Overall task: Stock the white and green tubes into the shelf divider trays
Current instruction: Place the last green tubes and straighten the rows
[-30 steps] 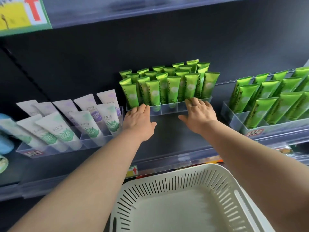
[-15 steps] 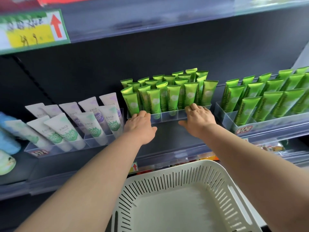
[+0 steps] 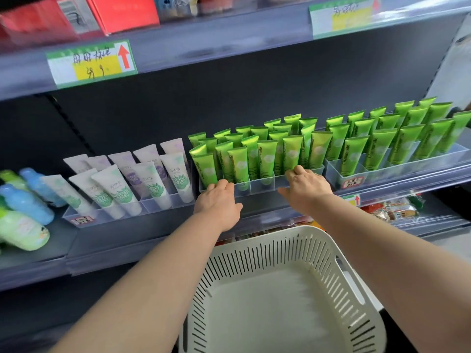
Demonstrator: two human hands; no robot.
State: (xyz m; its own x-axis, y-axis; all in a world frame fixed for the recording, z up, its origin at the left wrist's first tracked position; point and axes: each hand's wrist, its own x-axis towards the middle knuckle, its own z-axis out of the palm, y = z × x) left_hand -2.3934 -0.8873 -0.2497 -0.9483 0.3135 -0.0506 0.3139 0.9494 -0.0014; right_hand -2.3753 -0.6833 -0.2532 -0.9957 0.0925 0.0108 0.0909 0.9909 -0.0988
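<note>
Green tubes [image 3: 262,159] stand upright in the clear middle tray [image 3: 262,183] on the shelf [image 3: 158,225], where the left hand [image 3: 219,202] and right hand [image 3: 307,186] rest flat, fingers pressed together over its front wall, above a white basket [image 3: 285,289].

Both hands [image 3: 218,200] on green-tube tray [image 3: 262,183]

Bright, even light; soft, warped edges.

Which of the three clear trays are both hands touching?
The middle tray, full of green tubes; left hand and right hand rest on its front edge.
</note>
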